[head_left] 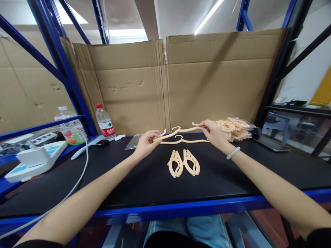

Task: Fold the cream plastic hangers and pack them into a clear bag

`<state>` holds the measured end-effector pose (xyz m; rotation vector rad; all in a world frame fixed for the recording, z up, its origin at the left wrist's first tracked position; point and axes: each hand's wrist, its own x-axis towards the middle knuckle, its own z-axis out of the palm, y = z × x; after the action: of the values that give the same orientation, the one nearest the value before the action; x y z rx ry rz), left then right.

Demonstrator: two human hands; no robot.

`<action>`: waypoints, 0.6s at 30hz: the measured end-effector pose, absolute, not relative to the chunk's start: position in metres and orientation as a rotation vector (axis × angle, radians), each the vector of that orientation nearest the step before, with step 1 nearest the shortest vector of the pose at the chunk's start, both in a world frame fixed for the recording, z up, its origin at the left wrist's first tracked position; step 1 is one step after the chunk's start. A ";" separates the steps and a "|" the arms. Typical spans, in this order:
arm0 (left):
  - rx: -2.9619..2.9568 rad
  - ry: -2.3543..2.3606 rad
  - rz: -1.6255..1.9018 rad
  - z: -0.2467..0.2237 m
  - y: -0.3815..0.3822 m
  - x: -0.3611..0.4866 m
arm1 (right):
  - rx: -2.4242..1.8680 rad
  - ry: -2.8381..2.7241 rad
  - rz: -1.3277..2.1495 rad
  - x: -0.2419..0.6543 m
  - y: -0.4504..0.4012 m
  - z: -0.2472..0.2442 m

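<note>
Between my hands stretches an unfolded cream plastic folding hanger, its hook pointing up. My left hand pinches its left end, and my right hand grips the right end, with fingers partly hiding it. A second unfolded hanger lies on the black tabletop just below the held one; its ends run close to my hands. Closer to me, two folded hangers, one on the left and one on the right, lie side by side on the table.
Behind my right hand sits a clear bag of folded hangers. A flat plastic bag lies by my left hand. Further left are a red-capped water bottle, a juice bottle, a power strip and a white cable. Cardboard walls the back.
</note>
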<state>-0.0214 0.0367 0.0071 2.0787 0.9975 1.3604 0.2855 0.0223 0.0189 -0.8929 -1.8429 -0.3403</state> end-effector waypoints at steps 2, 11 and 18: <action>2.014 0.966 1.352 0.005 0.039 -0.022 | -0.875 -1.814 -0.328 0.285 0.023 0.018; 1.851 0.857 1.345 0.005 0.036 -0.019 | -0.843 -1.749 -0.235 0.278 0.017 0.020; 1.786 0.850 1.382 0.007 0.035 -0.017 | -0.901 -1.630 0.340 0.283 0.029 0.013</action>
<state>-0.0171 0.0353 0.0069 1.7862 0.8500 1.3824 0.2830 0.0289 0.0127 -0.9006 -1.6299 0.3397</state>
